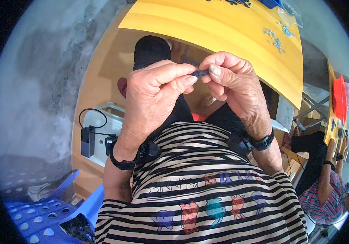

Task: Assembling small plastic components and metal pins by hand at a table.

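Observation:
My left hand [152,89] and my right hand [239,81] meet in front of me, above my lap and just short of the yellow table's [207,26] near edge. Between their fingertips is a small, thin blue plastic piece [201,73]. The left thumb and forefinger pinch its darker end, while the right thumb and fingers grip the other. Most of it is covered by the fingers, so its exact kind cannot be told. On the table's right part lie small pale, shiny pieces [274,39], and several dark pieces [239,2] sit at the far edge.
A blue tray [270,3] and a clear plastic container [290,17] stand at the table's far right. At lower left is a blue perforated plastic chair [46,219]; a black device [88,141] with a cable rests nearby. Another person sits at right, beside a red tray [339,99].

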A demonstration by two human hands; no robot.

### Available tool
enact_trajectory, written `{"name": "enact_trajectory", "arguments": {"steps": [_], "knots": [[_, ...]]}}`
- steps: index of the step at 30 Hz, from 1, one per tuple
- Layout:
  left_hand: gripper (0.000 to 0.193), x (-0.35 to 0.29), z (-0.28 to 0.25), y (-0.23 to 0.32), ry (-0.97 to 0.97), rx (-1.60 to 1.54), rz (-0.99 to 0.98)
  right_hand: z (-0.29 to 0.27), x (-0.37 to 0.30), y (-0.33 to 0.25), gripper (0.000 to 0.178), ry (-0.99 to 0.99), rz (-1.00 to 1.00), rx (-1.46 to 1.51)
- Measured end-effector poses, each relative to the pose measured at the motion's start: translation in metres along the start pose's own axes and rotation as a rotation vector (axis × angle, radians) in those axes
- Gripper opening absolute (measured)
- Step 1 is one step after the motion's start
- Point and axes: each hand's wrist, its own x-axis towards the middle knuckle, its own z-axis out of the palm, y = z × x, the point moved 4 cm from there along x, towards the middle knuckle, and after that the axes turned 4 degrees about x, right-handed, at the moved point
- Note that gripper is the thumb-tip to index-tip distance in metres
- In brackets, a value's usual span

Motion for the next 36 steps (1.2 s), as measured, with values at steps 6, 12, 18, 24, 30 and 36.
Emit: {"name": "enact_trajectory", "arguments": {"steps": [6,12,18,24,30,36], "knots": [[0.014,0.003,0.004,0.003,0.015,0.053,-0.025,-0.007,0.002,0.002,0.014,0.002,-0.030,-0.018],[0.013,0.001,0.001,0.004,0.010,0.086,-0.003,-0.005,0.001,0.000,0.012,0.082,-0.095,-0.199],[0.011,-0.004,-0.003,0.003,0.027,0.119,0.014,0.004,-0.003,-0.003,0.008,0.114,-0.182,-0.420],[0.010,-0.005,0.001,0.000,-0.001,0.168,0.021,0.008,-0.001,-0.001,0.009,0.059,-0.235,-0.478],[0.009,-0.003,0.007,-0.007,0.009,0.097,-0.020,-0.009,0.005,0.011,0.013,0.057,-0.042,-0.239],[0.009,-0.002,0.010,-0.007,0.010,0.113,-0.019,-0.015,0.010,0.027,0.015,-0.017,0.070,0.008]]}}
